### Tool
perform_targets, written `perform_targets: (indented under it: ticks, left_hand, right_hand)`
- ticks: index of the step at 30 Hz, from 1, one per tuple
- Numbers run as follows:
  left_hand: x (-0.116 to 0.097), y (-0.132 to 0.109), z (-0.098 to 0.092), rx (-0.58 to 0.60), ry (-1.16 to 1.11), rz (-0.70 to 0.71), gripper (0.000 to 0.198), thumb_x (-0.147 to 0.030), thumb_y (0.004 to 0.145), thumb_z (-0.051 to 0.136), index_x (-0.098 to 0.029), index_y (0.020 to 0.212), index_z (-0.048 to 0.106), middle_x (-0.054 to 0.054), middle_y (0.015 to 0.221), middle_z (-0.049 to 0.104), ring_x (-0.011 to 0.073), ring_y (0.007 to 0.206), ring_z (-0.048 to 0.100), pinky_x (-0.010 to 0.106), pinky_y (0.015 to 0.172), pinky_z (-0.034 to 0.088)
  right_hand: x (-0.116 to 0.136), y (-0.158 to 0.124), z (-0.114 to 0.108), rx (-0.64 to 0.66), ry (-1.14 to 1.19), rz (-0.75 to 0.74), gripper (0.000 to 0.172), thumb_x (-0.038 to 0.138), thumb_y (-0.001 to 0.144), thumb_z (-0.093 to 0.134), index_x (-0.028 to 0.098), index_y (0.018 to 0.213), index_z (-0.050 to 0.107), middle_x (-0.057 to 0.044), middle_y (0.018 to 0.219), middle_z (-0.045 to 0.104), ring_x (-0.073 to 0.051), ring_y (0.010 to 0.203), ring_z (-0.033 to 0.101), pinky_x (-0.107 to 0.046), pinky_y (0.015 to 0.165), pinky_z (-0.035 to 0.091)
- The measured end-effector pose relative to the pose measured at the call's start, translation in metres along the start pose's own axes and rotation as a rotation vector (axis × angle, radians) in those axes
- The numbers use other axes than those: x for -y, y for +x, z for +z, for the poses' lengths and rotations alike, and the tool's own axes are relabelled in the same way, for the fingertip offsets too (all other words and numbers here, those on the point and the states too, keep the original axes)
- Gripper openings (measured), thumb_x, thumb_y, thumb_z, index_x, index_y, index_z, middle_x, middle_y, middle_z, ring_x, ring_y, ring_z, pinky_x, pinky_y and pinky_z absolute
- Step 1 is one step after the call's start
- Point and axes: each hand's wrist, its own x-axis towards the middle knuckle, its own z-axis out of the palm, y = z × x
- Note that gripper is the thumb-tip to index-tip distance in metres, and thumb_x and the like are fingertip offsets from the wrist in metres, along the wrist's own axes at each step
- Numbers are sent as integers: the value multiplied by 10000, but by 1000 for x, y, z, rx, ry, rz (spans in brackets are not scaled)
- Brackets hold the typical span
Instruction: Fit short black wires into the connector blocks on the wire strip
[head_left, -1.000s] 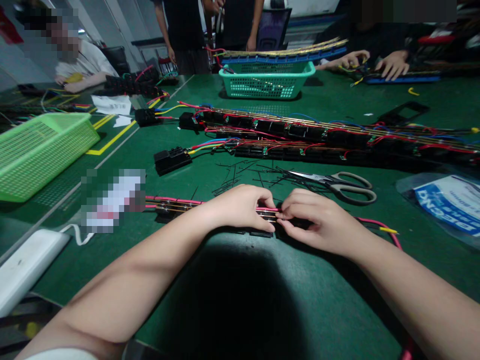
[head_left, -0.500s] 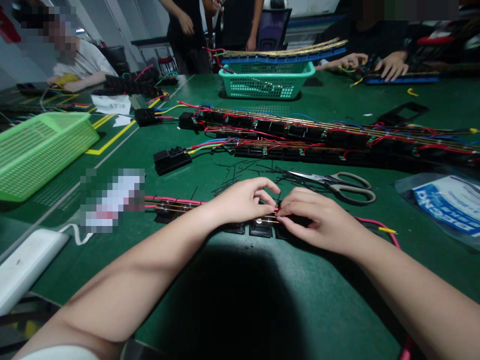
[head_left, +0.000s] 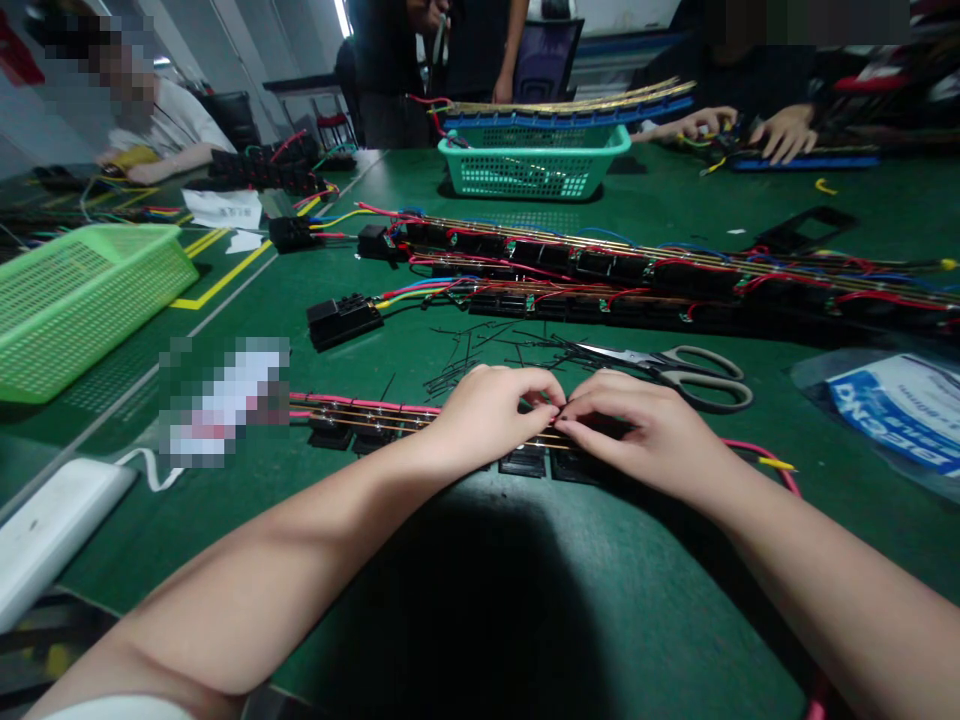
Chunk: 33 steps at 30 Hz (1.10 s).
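- While the green table [head_left: 675, 600] fills most of the frame, long wired strips [head_left: 615, 250] cross it from upper centre to the right edge.
- Light-green basket [head_left: 112, 320]: at the left edge.
- Near strip [head_left: 523, 460]: lies across the middle of the frame, black blocks under brass-coloured rods and red wire, partly covered by both hands.
- Right hand [head_left: 641, 425]: just right of centre, over the strip, thumb and fingertips drawn close; I cannot tell whether they pinch anything.
- Left hand [head_left: 495, 405]: at centre, thumb and forefinger curved towards each other, tips meeting the right hand's; what lies between is too small to tell.
- Scissors [head_left: 660, 361]: right of centre, just beyond the right hand.
- Thin black strands [head_left: 555, 352]: scattered at centre, beside the scissors' blades.
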Motion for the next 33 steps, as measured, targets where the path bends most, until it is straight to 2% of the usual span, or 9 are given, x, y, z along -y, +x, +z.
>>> perform_targets:
  ticks: [6, 18, 33]
  left_hand:
    - [-2, 0, 0, -22, 93, 19, 145, -219, 846, 584, -240, 895, 718, -35, 832, 745, 131, 789, 656, 244, 757, 416]
    - [-1, -1, 2, -16, 132, 39, 129, -216, 835, 552, -228, 832, 680, -39, 748, 695, 123, 710, 599, 240, 690, 371]
    - [-2, -1, 2, 9, 229, 48, 155, -218, 852, 522, -234, 838, 675, -23, 754, 690, 151, 746, 591, 272, 734, 373]
  right_hand:
    - [0, 1, -1, -32, 12, 35, 79, 206, 852, 647, 192, 793, 698, -50, 785, 694, -168, 739, 646, -295, 683, 515]
    - [0, 0, -3, -32, 12, 63, 94, 233, 849, 651, 198, 772, 692, -47, 781, 699, -169, 724, 652, -298, 666, 520]
    - [1, 1, -4, -22, 23, 93, 124, 266, 853, 646, 205, 761, 702, -53, 781, 707, -175, 725, 657, -302, 676, 528]
